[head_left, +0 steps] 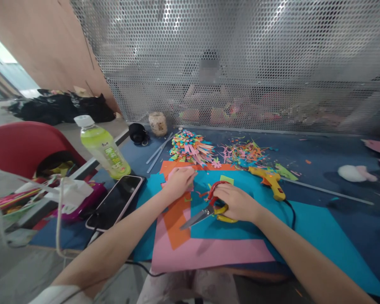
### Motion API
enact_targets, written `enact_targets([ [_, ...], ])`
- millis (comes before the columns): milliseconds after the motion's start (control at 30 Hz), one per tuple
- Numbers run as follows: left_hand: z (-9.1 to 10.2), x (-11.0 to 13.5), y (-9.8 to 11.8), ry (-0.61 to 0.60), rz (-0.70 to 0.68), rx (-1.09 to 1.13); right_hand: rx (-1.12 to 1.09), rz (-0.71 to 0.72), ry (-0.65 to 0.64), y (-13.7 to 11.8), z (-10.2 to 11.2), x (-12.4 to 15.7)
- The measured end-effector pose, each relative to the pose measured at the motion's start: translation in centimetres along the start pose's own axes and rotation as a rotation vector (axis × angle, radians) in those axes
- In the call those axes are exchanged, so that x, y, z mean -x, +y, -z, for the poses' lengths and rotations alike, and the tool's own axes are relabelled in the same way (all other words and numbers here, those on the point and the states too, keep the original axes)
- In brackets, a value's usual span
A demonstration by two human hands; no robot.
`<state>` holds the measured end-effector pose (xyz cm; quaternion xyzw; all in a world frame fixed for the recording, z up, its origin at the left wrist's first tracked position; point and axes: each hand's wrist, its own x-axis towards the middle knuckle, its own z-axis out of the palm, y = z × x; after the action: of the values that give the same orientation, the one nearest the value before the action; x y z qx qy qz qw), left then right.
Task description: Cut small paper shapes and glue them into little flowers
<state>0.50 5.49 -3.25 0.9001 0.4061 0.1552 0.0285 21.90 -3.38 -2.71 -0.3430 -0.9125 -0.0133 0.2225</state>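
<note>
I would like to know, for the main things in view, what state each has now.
Metal scissors with red and yellow handles: in the right hand; blade opening unclear.
Clear plastic bottle with yellow-green drink: capped.
Rectangular phone with pale pink edge: face up, screen dark.
Yellow plastic glue gun: lying on its side, unheld.
Multicoloured thin paper scraps: cut, loosely heaped.

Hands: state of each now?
Left hand: partly closed at pink paper; grip can't be told.
Right hand: closed, holding scissors by the handles.
</note>
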Motion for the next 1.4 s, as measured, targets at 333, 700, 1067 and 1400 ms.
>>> enact_targets([
  [333,0.4,0.5,0.0,0.059,0.032,0.235,0.039,0.012,0.003,0.4,0.1,0.1],
  [700,0.2,-4.7,4.1,0.024,-0.043,0.357,0.126,0.066,0.298,-1.0,0.7,-0.2],
  [1067,-0.9,-15.7,7.7,0.127,-0.083,0.380,0.051,-0.332,0.586,1.9,2.1,1.2],
  [1400,2.0,-10.5,3.8,0.176,-0.024,0.426,-0.045,-0.601,0.603,2.7,2.0,1.2],
])
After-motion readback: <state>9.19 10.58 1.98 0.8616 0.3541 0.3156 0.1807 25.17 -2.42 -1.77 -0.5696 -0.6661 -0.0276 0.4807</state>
